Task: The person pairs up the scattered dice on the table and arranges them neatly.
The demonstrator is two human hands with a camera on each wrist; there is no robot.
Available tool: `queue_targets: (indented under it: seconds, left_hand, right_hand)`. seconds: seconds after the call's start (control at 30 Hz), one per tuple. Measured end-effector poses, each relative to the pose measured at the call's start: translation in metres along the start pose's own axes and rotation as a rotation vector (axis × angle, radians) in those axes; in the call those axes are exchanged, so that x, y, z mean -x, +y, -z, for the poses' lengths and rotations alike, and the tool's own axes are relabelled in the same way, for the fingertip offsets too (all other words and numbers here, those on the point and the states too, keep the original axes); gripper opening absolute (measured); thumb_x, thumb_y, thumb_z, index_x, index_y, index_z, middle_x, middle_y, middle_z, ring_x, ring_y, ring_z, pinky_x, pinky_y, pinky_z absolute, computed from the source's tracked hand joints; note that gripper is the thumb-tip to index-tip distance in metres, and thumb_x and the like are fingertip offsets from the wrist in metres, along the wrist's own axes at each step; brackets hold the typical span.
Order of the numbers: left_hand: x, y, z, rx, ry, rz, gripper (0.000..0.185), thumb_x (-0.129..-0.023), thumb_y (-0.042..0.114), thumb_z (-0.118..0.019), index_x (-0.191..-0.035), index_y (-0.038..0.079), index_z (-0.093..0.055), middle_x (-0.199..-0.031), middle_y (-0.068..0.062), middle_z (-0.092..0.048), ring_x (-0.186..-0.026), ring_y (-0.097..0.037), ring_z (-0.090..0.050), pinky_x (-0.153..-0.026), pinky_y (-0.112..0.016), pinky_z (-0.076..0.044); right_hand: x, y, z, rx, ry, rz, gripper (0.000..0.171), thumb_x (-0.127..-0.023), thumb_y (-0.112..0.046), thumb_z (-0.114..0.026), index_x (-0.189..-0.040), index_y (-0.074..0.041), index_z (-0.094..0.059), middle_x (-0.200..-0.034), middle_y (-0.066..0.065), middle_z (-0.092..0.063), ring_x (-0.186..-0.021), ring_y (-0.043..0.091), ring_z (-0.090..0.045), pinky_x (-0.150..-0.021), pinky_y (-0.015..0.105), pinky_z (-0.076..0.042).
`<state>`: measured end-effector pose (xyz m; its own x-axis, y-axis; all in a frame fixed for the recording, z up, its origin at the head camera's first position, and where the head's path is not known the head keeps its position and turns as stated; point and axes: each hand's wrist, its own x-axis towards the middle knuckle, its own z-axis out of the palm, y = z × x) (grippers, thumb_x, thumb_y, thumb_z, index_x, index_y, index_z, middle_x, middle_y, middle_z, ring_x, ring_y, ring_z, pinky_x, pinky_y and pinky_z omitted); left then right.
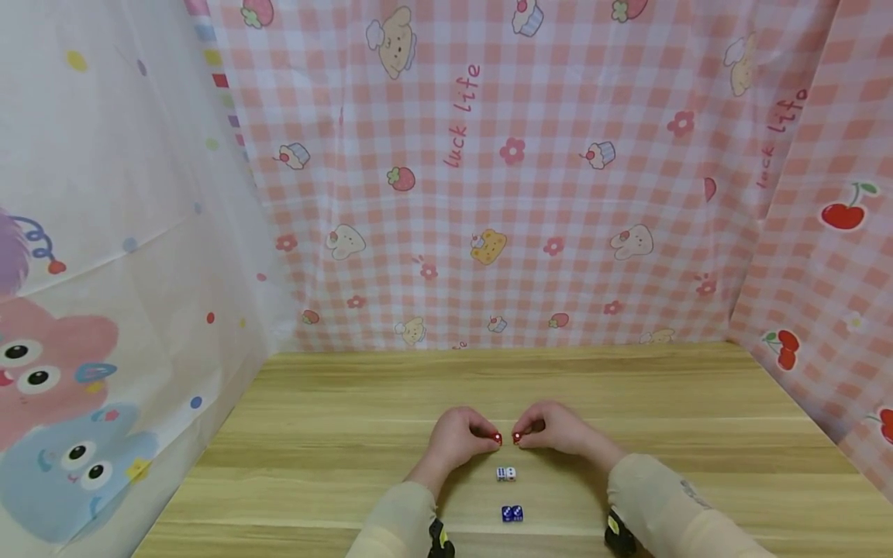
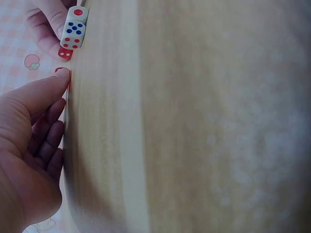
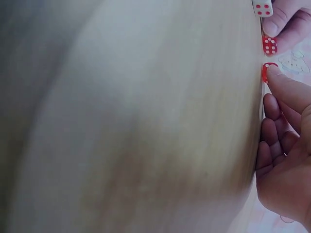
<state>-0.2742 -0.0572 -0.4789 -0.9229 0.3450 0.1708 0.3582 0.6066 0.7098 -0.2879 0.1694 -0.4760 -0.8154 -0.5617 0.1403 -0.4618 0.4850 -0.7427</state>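
On the wooden table (image 1: 314, 434) my two hands meet at the middle, fingertips facing. My left hand (image 1: 491, 439) pinches a small red die (image 1: 497, 439) against the tabletop. My right hand (image 1: 523, 437) pinches a second red die (image 1: 517, 439) just beside it, a narrow gap between the two. In the left wrist view my left hand (image 2: 59, 80) holds its red die (image 2: 63, 72), with the other red die (image 2: 65, 53) beyond. The right wrist view has my right hand (image 3: 277, 73) on its red die (image 3: 265, 71), and the left hand's die (image 3: 269, 45) above it.
White dice (image 1: 505, 473) with red and blue pips lie just in front of my hands, and also show in the wrist views as white dice (image 2: 74, 29) and a white die (image 3: 262, 7). Two blue dice (image 1: 512, 513) lie nearer me. Patterned pink cloth walls (image 1: 488, 194) enclose the table.
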Motion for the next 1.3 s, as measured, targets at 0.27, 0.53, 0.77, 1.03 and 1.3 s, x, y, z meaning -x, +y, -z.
queue_targets:
  seconds: [0.27, 0.53, 0.77, 1.03, 1.3]
  left_hand:
    - [0.0, -0.001, 0.0, -0.004, 0.01, -0.025, 0.011, -0.074, 0.014, -0.087, -0.082, 0.011, -0.08, -0.079, 0.008, -0.069, -0.077, -0.008, -0.061, -0.076, -0.029, -0.049]
    - [-0.001, -0.002, -0.001, -0.008, 0.012, -0.031, 0.011, -0.074, 0.013, -0.087, -0.082, 0.011, -0.08, -0.078, 0.008, -0.069, -0.076, -0.007, -0.06, -0.074, -0.028, -0.048]
    - [-0.001, -0.002, -0.001, -0.01, 0.018, -0.042, 0.01, -0.074, 0.013, -0.087, -0.081, 0.011, -0.08, -0.078, 0.008, -0.068, -0.076, -0.006, -0.059, -0.075, -0.028, -0.048]
    - [0.0, -0.002, -0.001, 0.008, 0.026, -0.055, 0.012, -0.073, 0.012, -0.087, -0.081, 0.011, -0.079, -0.078, 0.007, -0.068, -0.076, -0.006, -0.059, -0.074, -0.027, -0.048]
    - [-0.001, -0.003, -0.002, -0.012, 0.023, -0.037, 0.011, -0.073, 0.014, -0.088, -0.081, 0.012, -0.079, -0.079, 0.009, -0.067, -0.078, -0.007, -0.059, -0.075, -0.029, -0.047]
  right_hand:
    - [-0.005, -0.003, -0.005, -0.005, -0.008, 0.014, 0.007, -0.084, -0.007, -0.078, -0.091, -0.006, -0.075, -0.087, -0.002, -0.068, -0.082, 0.009, -0.059, -0.074, 0.024, -0.048]
    - [-0.007, -0.009, -0.009, -0.023, 0.004, 0.021, 0.008, -0.083, -0.006, -0.079, -0.09, -0.005, -0.074, -0.086, -0.001, -0.066, -0.083, 0.015, -0.06, -0.072, 0.024, -0.048]
    - [-0.009, -0.006, -0.011, -0.005, 0.008, 0.004, 0.008, -0.083, -0.007, -0.079, -0.09, -0.007, -0.075, -0.087, -0.003, -0.067, -0.083, 0.012, -0.059, -0.073, 0.024, -0.048]
    - [-0.008, -0.005, -0.012, -0.027, 0.003, -0.002, 0.009, -0.083, -0.006, -0.079, -0.091, -0.007, -0.075, -0.088, -0.001, -0.066, -0.084, 0.012, -0.059, -0.073, 0.024, -0.048]
    - [-0.009, -0.005, -0.011, -0.016, 0.003, -0.005, 0.008, -0.083, -0.007, -0.079, -0.091, -0.008, -0.075, -0.089, -0.003, -0.065, -0.086, 0.014, -0.059, -0.075, 0.025, -0.048]
